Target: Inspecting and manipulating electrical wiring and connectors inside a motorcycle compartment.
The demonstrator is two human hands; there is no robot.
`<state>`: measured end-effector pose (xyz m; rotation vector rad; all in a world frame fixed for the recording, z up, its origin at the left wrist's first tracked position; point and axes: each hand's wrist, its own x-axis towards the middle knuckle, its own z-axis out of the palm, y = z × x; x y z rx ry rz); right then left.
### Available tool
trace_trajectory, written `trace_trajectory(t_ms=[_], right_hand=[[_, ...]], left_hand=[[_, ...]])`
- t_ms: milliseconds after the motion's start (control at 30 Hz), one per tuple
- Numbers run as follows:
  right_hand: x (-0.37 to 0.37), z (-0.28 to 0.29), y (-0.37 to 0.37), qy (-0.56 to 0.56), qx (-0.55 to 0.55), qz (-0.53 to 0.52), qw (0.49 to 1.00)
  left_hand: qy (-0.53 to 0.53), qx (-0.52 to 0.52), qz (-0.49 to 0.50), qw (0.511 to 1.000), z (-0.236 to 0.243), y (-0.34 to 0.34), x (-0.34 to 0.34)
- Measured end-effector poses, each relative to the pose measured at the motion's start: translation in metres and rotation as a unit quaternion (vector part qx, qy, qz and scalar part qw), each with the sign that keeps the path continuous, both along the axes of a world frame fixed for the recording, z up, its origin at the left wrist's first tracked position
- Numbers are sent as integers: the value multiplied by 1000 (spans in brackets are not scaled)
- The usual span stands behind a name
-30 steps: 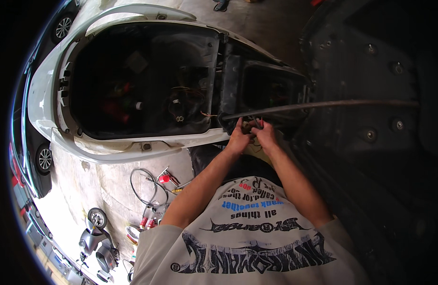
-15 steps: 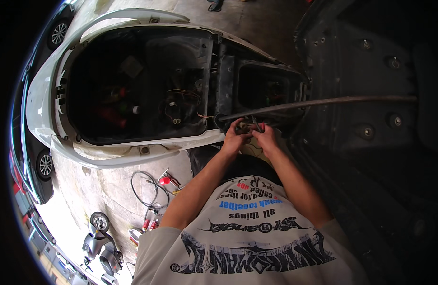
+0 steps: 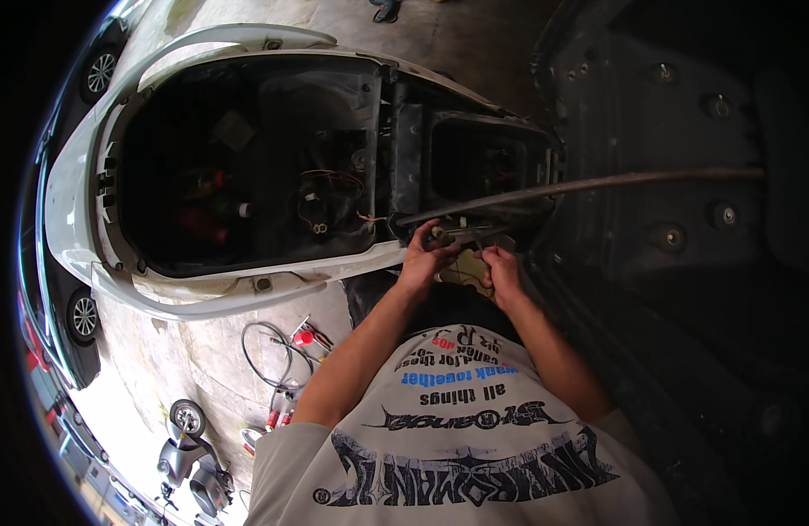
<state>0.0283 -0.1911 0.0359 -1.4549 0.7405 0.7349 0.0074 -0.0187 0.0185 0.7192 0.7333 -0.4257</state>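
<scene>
In front of me lies an open white scooter body (image 3: 185,309), its dark storage compartment (image 3: 273,96) exposed. My left hand (image 3: 425,263) is at the near edge of the body, its thumb and fingers closed round a small, pale, roundish part (image 3: 438,233) whose kind I cannot make out. A little to the right, my right hand (image 3: 503,273) is in a pinch, apart from the left. What its fingertips hold is too small and dark to tell. Just beyond both hands, a long thin rod (image 3: 597,182) crosses from the body to the right.
Loose wires and connectors (image 3: 321,210) lie inside the compartment, with a white-capped bottle (image 3: 244,209) further left. A large black panel with bolts (image 3: 667,158) rises at the right. On the floor are a coiled hose (image 3: 266,355) and tools (image 3: 312,337); a small scooter (image 3: 190,465) stands beyond.
My hands, close together before, are now apart: the right has moved slightly right and down, away from the left. The view has shifted a little.
</scene>
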Motion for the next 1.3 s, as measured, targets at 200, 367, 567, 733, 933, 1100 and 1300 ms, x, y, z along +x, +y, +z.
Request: trace_trajectory(t_ms=[200,367,567,733,933,1100,1300], right_hand=[[2,3,15,-116,-65,176,975],[8,9,27,-123,-62,249,959],[16,19,36,-99,-72,286,950],[18,23,38,-101,-83,292,948],[24,31,45,-75,-61,262,960],[24,23,45,-83,-58,249,963],[28,21,46,-24,-35,238,970]], left_hand=[[1,-20,13,1000,-4,1,-2],[-5,-45,27,999,-11,3,-5],[-9,-71,50,996,-10,5,-4],[8,-66,50,997,-11,5,-3],[7,-52,48,997,-13,5,-4],[7,-45,48,998,-10,4,-3],[0,-42,52,998,-15,3,-5]])
